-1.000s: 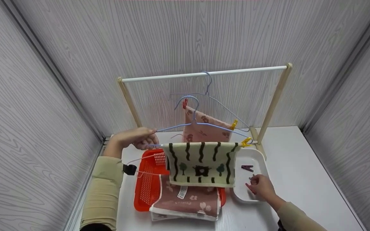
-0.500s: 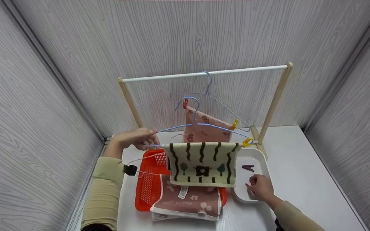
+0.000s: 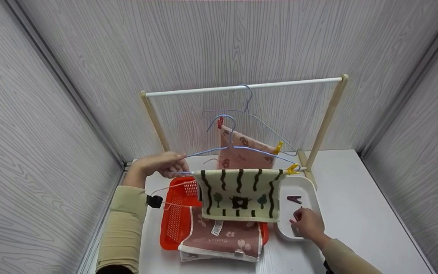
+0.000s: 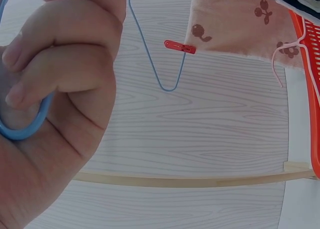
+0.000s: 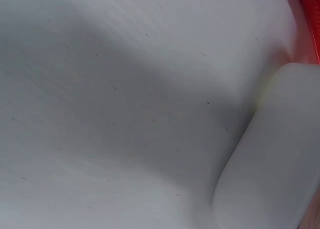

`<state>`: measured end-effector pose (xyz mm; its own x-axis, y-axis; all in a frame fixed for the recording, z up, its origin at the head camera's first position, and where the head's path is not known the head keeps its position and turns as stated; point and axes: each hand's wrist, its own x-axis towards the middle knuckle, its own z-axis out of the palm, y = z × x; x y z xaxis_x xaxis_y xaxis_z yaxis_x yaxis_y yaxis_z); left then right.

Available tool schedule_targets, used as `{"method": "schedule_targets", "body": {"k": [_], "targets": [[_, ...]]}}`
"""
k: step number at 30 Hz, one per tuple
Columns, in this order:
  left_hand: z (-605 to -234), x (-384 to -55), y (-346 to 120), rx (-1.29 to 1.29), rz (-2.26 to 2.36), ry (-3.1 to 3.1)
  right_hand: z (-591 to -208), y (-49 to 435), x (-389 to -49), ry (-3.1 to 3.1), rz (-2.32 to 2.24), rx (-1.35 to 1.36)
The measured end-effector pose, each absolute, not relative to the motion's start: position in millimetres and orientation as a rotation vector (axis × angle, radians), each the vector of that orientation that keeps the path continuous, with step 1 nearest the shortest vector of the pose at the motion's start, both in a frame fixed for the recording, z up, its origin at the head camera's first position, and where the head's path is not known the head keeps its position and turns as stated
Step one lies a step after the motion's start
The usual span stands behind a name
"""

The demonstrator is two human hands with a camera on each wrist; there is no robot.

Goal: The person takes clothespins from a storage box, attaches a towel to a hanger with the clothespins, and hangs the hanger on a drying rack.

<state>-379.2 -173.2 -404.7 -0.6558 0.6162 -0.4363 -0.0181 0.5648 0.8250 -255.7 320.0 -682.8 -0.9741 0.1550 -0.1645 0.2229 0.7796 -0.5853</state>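
Note:
My left hand (image 3: 162, 164) holds the left end of a blue clothes hanger (image 3: 230, 146), fingers curled round the wire; its rounded end (image 4: 25, 131) shows in the left wrist view. Over the hanger's lower bar hangs a cream towel (image 3: 242, 194) with dark wavy stripes. A yellow clothespin (image 3: 292, 169) sits at the bar's right end. My right hand (image 3: 307, 222) is down in the white tray (image 3: 316, 186), fingers bent together. Whether they pinch a clothespin is hidden. Just beyond lies a dark purple clothespin (image 3: 294, 199).
Behind stands a rack with a white rail (image 3: 287, 84). From it hangs another hanger (image 3: 272, 132) with a pink towel (image 3: 246, 152), red clothespin (image 3: 220, 122) and yellow clothespin (image 3: 278, 147). A red basket (image 3: 173, 224) with a brownish-pink towel (image 3: 226, 239) stands below.
The red clothespin seen at my right fingertips a second ago has gone out of sight behind the hand. The right fingers have drawn closer together. My left hand and the cream towel stay put.

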Motion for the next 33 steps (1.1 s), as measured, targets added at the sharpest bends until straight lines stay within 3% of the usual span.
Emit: {"method": "schedule_targets", "body": {"k": [20, 33], "targets": [[-403.0, -376.7, -174.4, 0.486, 1.106, 2.050, -677.5, 319.5, -253.8, 2.875, -0.892, 0.228], [-404.0, -378.6, -173.9, 0.482, 1.116, 2.036, -661.3, 323.4, -252.7, 2.821, -1.092, 0.208]]}}
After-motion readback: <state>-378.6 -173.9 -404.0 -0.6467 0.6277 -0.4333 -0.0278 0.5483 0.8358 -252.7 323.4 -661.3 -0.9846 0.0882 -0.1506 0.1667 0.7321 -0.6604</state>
